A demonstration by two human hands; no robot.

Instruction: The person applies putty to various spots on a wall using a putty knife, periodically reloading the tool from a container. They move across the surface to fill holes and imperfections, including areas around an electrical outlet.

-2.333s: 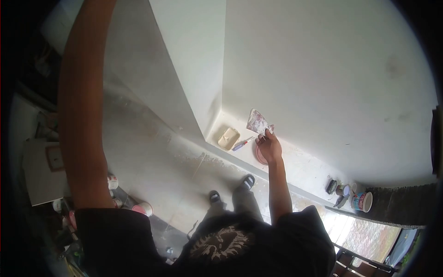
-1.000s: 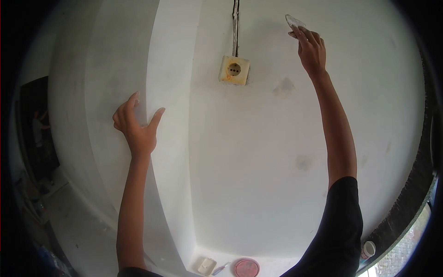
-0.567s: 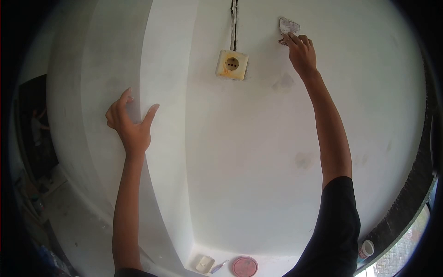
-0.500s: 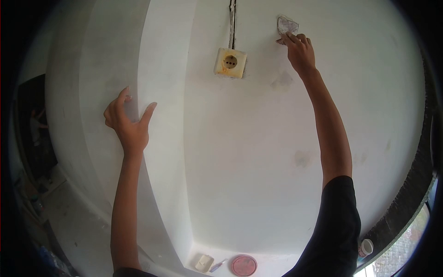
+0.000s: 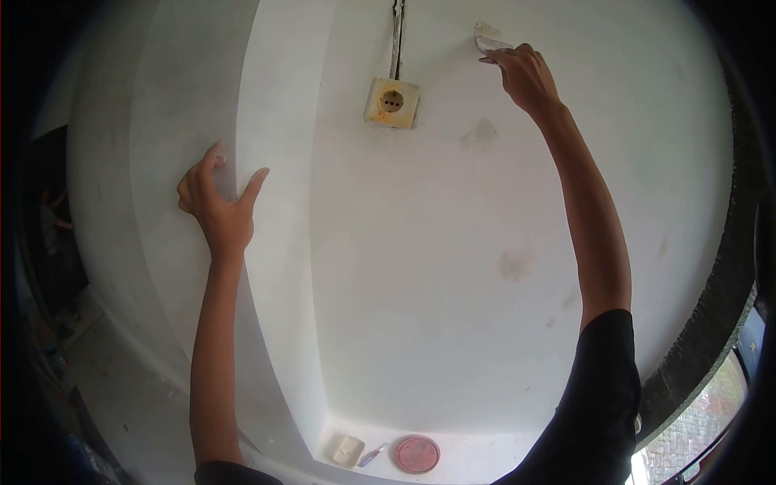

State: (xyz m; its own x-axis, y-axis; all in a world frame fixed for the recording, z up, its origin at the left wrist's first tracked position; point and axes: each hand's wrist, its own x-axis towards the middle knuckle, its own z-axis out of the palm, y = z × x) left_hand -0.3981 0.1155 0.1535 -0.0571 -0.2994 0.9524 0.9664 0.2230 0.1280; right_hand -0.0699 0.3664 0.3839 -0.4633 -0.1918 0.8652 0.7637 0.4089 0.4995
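Observation:
High on the white wall [image 5: 404, 242], my right hand [image 5: 529, 77] grips a thin, flat scraper [image 5: 491, 44] smeared with pale filler. Its blade lies against the wall beside a small filler patch [image 5: 487, 29]; much of the handle end is hidden by my fingers. My left hand [image 5: 217, 202] rests at the corner edge of the wall on the left, thumb and fingers apart, holding nothing. Between the two hands sits a yellowed wall socket [image 5: 392, 102], with a grooved cable channel [image 5: 398, 40] running up from it.
On the ledge [image 5: 485, 444] below are a small cream tray [image 5: 349, 451], a knife-like tool [image 5: 373, 455] and a round red lid [image 5: 417, 454]. Dark smudges [image 5: 513, 264] mark the wall. A person [image 5: 51, 222] stands far left. At right is a dark wall edge [image 5: 687, 396].
My right hand has shifted slightly upward, and the scraper blade has tilted flatter, baring the filler patch beneath. My left hand stays at the corner. The view has shifted a little.

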